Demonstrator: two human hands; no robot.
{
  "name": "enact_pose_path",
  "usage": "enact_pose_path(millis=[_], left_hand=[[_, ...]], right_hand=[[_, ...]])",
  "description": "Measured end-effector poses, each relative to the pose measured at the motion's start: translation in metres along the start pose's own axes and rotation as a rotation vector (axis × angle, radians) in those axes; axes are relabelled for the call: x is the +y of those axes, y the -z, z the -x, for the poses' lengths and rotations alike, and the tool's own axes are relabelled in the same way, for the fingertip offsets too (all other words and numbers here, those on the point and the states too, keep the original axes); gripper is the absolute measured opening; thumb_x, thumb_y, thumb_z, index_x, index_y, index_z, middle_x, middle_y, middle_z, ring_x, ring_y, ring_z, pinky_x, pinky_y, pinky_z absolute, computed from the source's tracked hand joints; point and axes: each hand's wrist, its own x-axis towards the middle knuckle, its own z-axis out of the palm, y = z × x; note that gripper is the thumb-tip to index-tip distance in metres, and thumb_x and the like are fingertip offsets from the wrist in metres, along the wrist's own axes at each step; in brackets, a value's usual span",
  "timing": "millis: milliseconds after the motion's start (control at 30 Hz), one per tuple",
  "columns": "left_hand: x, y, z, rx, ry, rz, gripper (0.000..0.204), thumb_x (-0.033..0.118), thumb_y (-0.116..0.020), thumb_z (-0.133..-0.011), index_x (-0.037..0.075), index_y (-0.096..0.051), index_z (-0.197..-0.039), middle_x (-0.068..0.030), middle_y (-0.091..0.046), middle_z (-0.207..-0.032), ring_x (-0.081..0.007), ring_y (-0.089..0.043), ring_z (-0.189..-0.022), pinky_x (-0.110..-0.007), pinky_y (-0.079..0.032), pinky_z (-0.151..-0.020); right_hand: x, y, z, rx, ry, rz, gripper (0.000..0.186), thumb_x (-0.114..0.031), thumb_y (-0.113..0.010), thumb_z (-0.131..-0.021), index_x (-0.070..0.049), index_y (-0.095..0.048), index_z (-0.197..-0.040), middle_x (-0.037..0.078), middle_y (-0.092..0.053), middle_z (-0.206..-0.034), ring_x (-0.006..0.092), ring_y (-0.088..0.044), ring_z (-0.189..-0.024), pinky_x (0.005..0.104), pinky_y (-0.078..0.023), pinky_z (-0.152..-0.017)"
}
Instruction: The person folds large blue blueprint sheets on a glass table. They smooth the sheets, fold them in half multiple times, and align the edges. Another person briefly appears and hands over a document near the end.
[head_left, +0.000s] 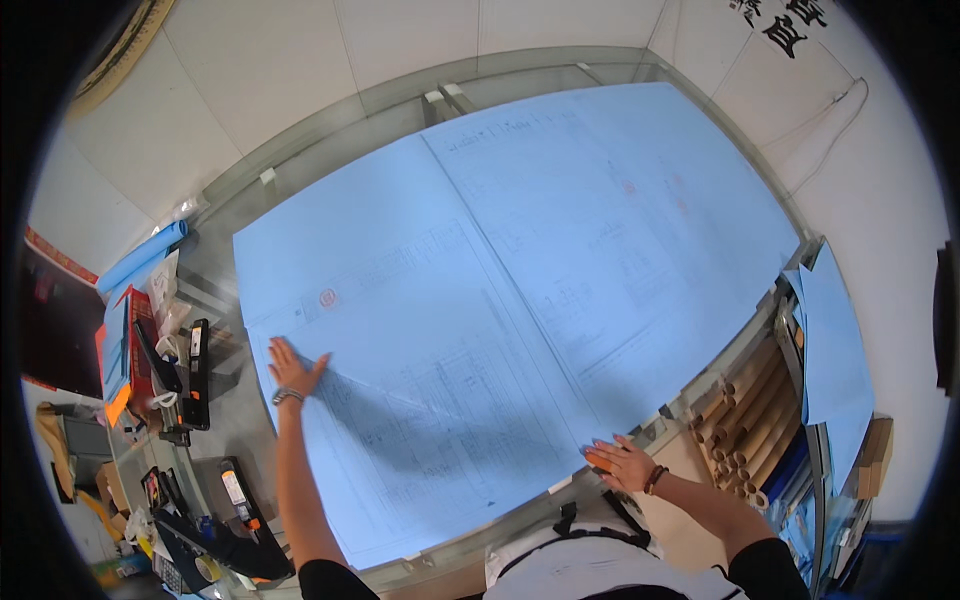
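A large blue paper sheet [560,240] with faint printed plan drawings and small red stamps covers most of the glass-topped table [330,140]. A dark seam or line runs slantwise across it; whether two sheets meet there I cannot tell. My left hand [293,370] lies flat near the paper's left edge, fingers spread. At the near edge, my right hand [626,466] is closed over a small orange object [598,460], pressed against the sheet. Most of that object is hidden under the fingers, so its kind does not show.
Black handheld devices [197,375] and a blue paper roll [143,257] lie along the table's left side. Brown cardboard tubes [745,425] are stacked below the right end, beside a hanging blue sheet [838,340]. White walls [420,40] stand behind.
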Motion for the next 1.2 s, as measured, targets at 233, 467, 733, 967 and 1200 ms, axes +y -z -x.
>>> enact_pose_path(millis=[233, 467, 733, 967, 1200], left_hand=[[0.220, -0.011, 0.203, -0.058, -0.426, 0.135, 0.129, 0.068, -0.071, -0.060, 0.003, -0.003, -0.147, -0.0230, 0.003, -0.153, -0.0409, 0.004, -0.141, -0.061, -0.007, -0.109], [0.351, -0.029, 0.339, -0.100, -0.459, 0.272, 0.125, 0.069, -0.070, -0.059, 0.007, -0.008, -0.148, -0.0206, 0.000, -0.154, -0.0404, 0.002, -0.141, -0.059, -0.005, -0.110], [0.364, -0.025, 0.383, -0.102, -0.499, 0.259, 0.114, 0.061, -0.073, -0.063, 0.009, -0.016, -0.148, -0.0197, -0.008, -0.153, -0.0419, -0.006, -0.140, -0.060, -0.011, -0.109], [0.364, -0.052, 0.397, 0.033, -0.581, 0.196, 0.085, 0.048, -0.067, -0.075, 0.010, -0.032, -0.143, -0.0161, -0.023, -0.150, -0.0444, -0.018, -0.137, -0.063, -0.022, -0.105], [0.379, -0.050, 0.392, -0.065, -0.575, 0.255, 0.083, 0.049, -0.063, -0.080, 0.009, -0.028, -0.144, -0.0167, -0.023, -0.150, -0.0465, -0.019, -0.136, -0.059, -0.023, -0.107]], right_hand=[[-0.002, 0.000, 0.011, 0.129, 0.000, -0.146, 0.056, -0.031, -0.050, -0.092, -0.012, -0.034, -0.142, 0.001, -0.033, -0.148, 0.0147, -0.028, -0.137, 0.0417, -0.015, -0.114], [0.003, 0.011, 0.012, 0.138, -0.013, -0.589, 0.057, -0.024, -0.051, -0.093, -0.011, -0.029, -0.144, 0.011, -0.035, -0.146, 0.0224, -0.031, -0.136, 0.0431, -0.015, -0.114], [0.042, 0.022, -0.010, 0.511, -0.542, -1.303, 0.033, -0.014, -0.050, -0.095, -0.005, -0.052, -0.127, 0.010, -0.064, -0.108, 0.0155, -0.060, -0.102, 0.0296, -0.048, -0.087], [0.065, -0.006, -0.024, 0.377, -0.576, -1.634, 0.044, -0.012, -0.058, -0.088, -0.004, -0.048, -0.130, 0.009, -0.058, -0.114, 0.0164, -0.057, -0.101, 0.0297, -0.048, -0.085], [0.071, 0.014, -0.040, 0.169, -0.640, -1.833, 0.047, -0.015, -0.058, -0.088, -0.001, -0.046, -0.131, 0.011, -0.059, -0.111, 0.0149, -0.059, -0.096, 0.0271, -0.050, -0.078]])
